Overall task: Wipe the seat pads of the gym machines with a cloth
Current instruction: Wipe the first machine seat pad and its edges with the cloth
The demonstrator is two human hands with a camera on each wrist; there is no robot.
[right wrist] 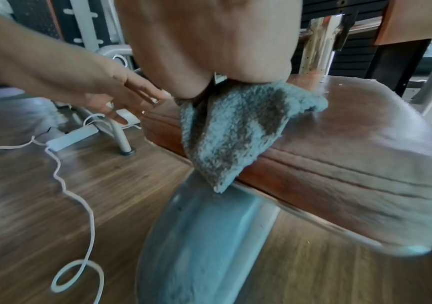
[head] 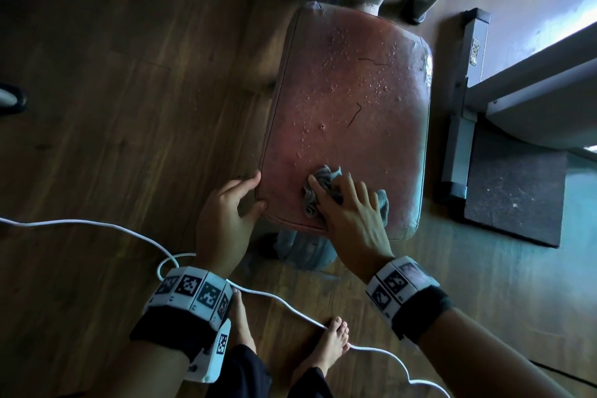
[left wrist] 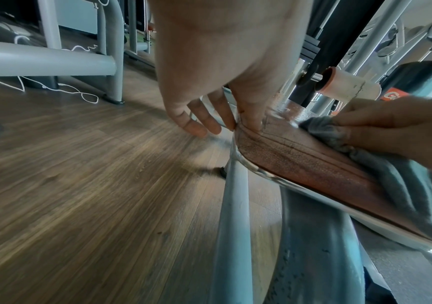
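Note:
A worn red-brown seat pad (head: 349,90) (left wrist: 300,162) (right wrist: 352,144) fills the middle of the head view, with water droplets across its far half. A crumpled grey cloth (head: 323,178) (left wrist: 402,181) (right wrist: 235,127) lies on its near part, one corner hanging over the front edge. My right hand (head: 352,213) (left wrist: 391,127) (right wrist: 209,41) presses on the cloth with spread, straight fingers. My left hand (head: 226,210) (left wrist: 209,61) (right wrist: 100,86) rests on the pad's near-left corner, thumb on the top seam and fingers straight down beside the edge.
A grey post (right wrist: 196,236) carries the pad above the wood floor (head: 113,107). White cable (head: 97,226) trails over the floor and my bare feet (head: 332,346). Machine frame (head: 465,100) and a dark mat (head: 513,197) stand close on the right; more frames (left wrist: 53,59) stand left.

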